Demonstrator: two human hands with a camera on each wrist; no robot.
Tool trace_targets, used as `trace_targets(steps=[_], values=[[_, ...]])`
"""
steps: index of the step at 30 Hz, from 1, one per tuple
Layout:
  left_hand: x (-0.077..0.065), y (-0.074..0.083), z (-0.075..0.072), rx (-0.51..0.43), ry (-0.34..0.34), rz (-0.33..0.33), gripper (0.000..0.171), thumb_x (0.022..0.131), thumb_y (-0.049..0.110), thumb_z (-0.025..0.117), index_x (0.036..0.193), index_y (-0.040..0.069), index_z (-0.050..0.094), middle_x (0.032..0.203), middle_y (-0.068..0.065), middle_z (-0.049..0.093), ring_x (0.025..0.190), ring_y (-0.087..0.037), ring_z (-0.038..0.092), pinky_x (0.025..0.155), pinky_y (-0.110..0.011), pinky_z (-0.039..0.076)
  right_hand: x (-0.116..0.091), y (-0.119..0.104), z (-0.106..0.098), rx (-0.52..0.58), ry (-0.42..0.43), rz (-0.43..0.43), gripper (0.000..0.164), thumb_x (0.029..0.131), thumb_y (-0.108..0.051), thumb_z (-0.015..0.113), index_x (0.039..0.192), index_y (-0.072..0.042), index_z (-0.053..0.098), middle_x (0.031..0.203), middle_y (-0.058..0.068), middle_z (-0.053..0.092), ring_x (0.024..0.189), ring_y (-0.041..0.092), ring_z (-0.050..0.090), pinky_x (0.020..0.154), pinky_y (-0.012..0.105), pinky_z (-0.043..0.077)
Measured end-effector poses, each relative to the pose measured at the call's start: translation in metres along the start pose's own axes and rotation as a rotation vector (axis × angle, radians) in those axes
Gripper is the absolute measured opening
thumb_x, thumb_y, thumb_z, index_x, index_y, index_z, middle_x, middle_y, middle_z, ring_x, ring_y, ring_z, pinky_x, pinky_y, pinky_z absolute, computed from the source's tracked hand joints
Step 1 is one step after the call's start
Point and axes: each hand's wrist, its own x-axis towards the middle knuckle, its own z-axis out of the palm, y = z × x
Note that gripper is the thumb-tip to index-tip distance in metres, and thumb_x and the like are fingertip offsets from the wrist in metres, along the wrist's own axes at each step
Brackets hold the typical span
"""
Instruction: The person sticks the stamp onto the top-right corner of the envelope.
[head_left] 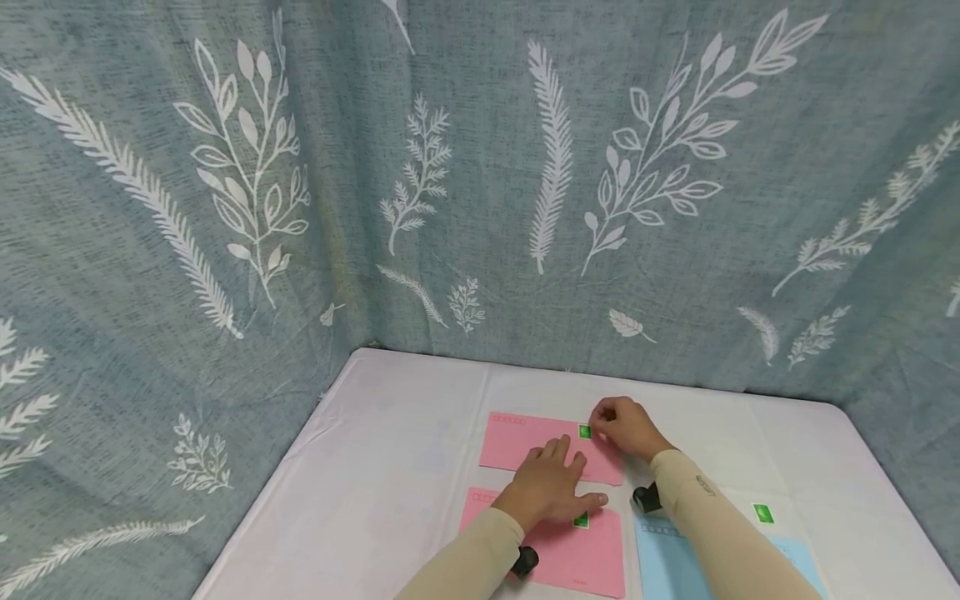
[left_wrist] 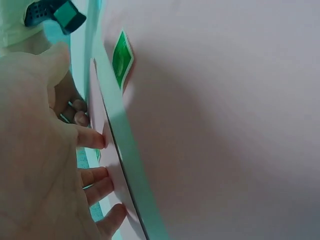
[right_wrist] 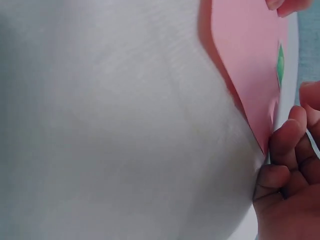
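Note:
On the far pink envelope (head_left: 510, 442), my left hand (head_left: 551, 483) rests with its fingers spread, its thumb reaching out to the right. My right hand (head_left: 626, 427) is at that envelope's upper right part, fingers curled, fingertips close beside a green stamp (head_left: 585, 431). The right wrist view shows this stamp (right_wrist: 280, 65) on the pink paper and the curled fingers (right_wrist: 287, 137) by the envelope's corner; whether they pinch anything I cannot tell. Below the left hand lies a nearer pink envelope (head_left: 577, 554), bearing a green stamp (head_left: 581, 520) at its upper right.
A light blue envelope (head_left: 667, 562) lies at the near right, partly under my right forearm. Another green stamp (head_left: 763, 512) is just above its upper right. The white table (head_left: 405, 433) borders a patterned grey-blue curtain (head_left: 480, 208) behind and at both sides.

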Motion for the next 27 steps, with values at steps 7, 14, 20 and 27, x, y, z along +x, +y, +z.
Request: trace_targets(steps=[7,14,20,27], values=[[0.002,-0.001,0.000,-0.020,0.003,0.004,0.082,0.096,0.078,0.028,0.158,0.025,0.038,0.166,-0.005,0.024,0.152,-0.020,0.022,0.118,-0.041,0.026,-0.012,-0.007,-0.014,0.055,0.031,-0.006,0.005,0.094,-0.010,0.068,0.092,-0.009,0.073,0.080,0.001,0.066,0.069,0.017,0.059,0.068,0.032,0.049],[-0.002,0.001,-0.003,-0.023,0.025,0.005,0.084,0.096,0.078,0.029,0.158,0.022,0.039,0.166,-0.006,0.025,0.151,-0.021,0.024,0.118,-0.040,0.027,-0.021,-0.007,-0.031,0.040,0.051,-0.069,0.006,0.096,-0.011,0.068,0.094,-0.007,0.073,0.084,0.002,0.067,0.075,0.018,0.059,0.071,0.036,0.048],[-0.008,0.002,-0.008,-0.012,0.051,0.019,0.085,0.097,0.077,0.031,0.156,0.018,0.043,0.162,-0.010,0.031,0.149,-0.023,0.028,0.116,-0.041,0.030,-0.030,-0.003,-0.043,0.024,0.036,-0.077,0.008,0.097,-0.013,0.069,0.095,-0.007,0.073,0.085,-0.001,0.066,0.079,0.019,0.059,0.072,0.036,0.048],[-0.007,-0.001,0.003,0.004,0.105,0.039,0.089,0.097,0.078,0.029,0.160,0.016,0.033,0.164,-0.011,0.026,0.151,-0.025,0.024,0.118,-0.042,0.026,-0.050,0.002,-0.061,0.020,0.035,-0.078,0.014,0.098,-0.020,0.068,0.102,-0.007,0.071,0.091,0.001,0.066,0.084,0.018,0.059,0.073,0.035,0.050]])
